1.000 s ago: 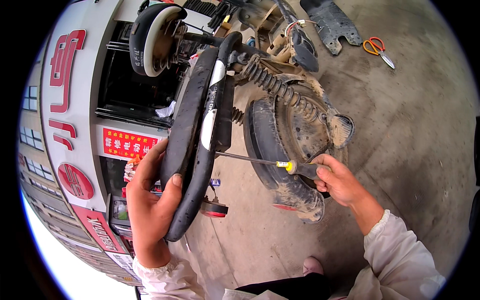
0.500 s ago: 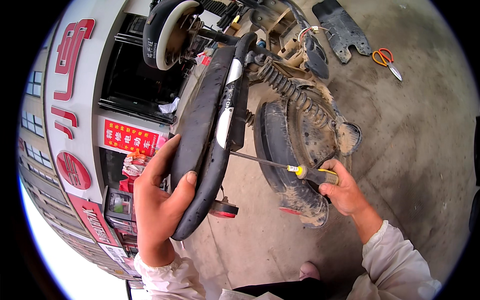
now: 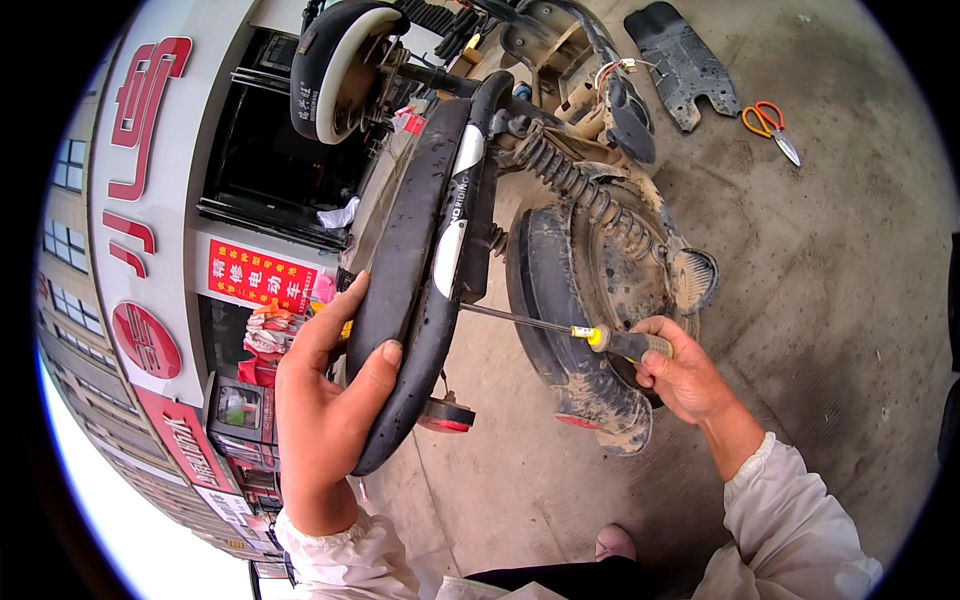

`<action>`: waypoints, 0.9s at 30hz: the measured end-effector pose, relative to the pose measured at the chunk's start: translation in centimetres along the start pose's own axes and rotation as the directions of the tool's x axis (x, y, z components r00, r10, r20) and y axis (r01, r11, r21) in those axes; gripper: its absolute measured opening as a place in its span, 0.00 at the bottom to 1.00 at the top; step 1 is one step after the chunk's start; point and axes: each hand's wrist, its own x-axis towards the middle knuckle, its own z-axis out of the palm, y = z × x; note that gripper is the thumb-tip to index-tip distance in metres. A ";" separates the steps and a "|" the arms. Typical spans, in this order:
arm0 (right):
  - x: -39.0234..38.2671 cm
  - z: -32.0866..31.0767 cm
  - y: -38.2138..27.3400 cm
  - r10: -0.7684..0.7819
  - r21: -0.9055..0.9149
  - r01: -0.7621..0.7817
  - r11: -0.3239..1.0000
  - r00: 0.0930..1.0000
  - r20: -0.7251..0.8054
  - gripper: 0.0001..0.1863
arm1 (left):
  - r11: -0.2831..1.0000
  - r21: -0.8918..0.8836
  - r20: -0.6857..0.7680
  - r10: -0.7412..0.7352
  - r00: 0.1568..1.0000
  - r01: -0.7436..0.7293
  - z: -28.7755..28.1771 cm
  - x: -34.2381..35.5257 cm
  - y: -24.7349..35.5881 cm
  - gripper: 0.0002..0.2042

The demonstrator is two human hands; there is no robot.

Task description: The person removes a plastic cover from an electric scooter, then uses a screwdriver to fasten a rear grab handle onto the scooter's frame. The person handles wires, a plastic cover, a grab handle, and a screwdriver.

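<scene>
A long black padded seat (image 3: 412, 225) with a black-and-white side strip stands tilted on a partly stripped electric scooter. My left hand (image 3: 330, 405) grips its near end, thumb on the close side and fingers round the far side. In my right hand (image 3: 695, 385) is a screwdriver (image 3: 628, 345) with a dark and yellow handle. Its long metal shaft points left, and the tip is hidden at the seat's lower edge. Behind the shaft sit a muddy black rear fender (image 3: 550, 300) and a coil-spring shock absorber (image 3: 575, 178). A red reflector (image 3: 447, 420) hangs below the seat.
A black saddle with white edging (image 3: 335, 70) rises at the far left. Orange-handled scissors (image 3: 772, 128) and a black plastic panel (image 3: 680, 62) lie on the concrete at the far right. Shopfronts with a red sign (image 3: 262, 275) line the left. My shoe (image 3: 615, 542) shows below.
My left hand and the seat's near end have shifted slightly right and up. The screwdriver's handle has turned a little, and my right fingers have changed position on it.
</scene>
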 end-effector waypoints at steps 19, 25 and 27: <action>0.0 0.2 -0.3 0.000 -0.013 -0.001 1.000 1.000 -0.010 0.21 | 0.998 -0.052 -0.022 0.017 1.000 -0.019 0.6 0.1 0.6 0.26; 0.2 -0.1 -0.3 -0.023 -0.142 0.013 0.990 0.997 -0.070 0.20 | 0.995 -0.100 -0.034 -0.024 0.999 0.021 1.0 0.0 0.9 0.26; 0.1 0.1 -0.4 -0.011 -0.136 0.001 0.991 0.997 -0.074 0.20 | 0.994 -0.107 -0.035 -0.030 0.999 0.026 1.0 0.0 1.1 0.26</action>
